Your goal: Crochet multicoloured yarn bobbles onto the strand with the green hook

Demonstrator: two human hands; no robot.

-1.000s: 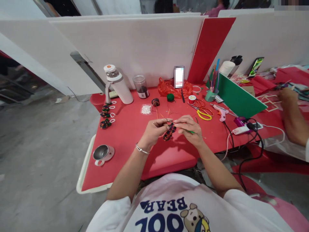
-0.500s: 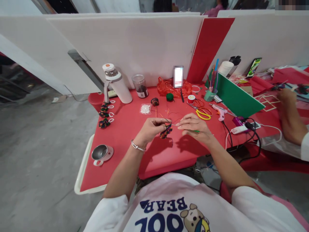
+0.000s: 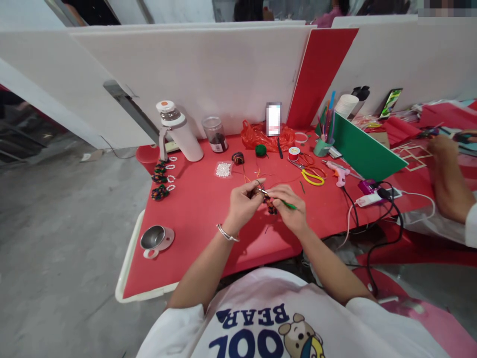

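Observation:
My left hand [image 3: 244,204] and my right hand [image 3: 288,211] meet above the red table [image 3: 194,219], both pinched on a small multicoloured yarn piece [image 3: 270,205]. A thin crochet hook with a green handle [image 3: 288,204] lies in my right fingers, its metal tip pointing left toward my left thumb. A silver bangle [image 3: 227,232] circles my left wrist. A thin thread runs from the piece back toward a dark yarn ball [image 3: 238,158] and a green yarn ball [image 3: 261,150].
White bottle [image 3: 179,132], jar [image 3: 215,134], bead bag [image 3: 223,169], finished yarn pieces [image 3: 161,178], metal cup [image 3: 156,237], yellow scissors [image 3: 313,176], pink glue gun [image 3: 340,172] and cables [image 3: 376,199] lie around. Another person's arm [image 3: 445,174] rests at the right.
My hands came closer together and shifted slightly right; the yarn piece now sits between the fingertips of both hands instead of hanging from the left one.

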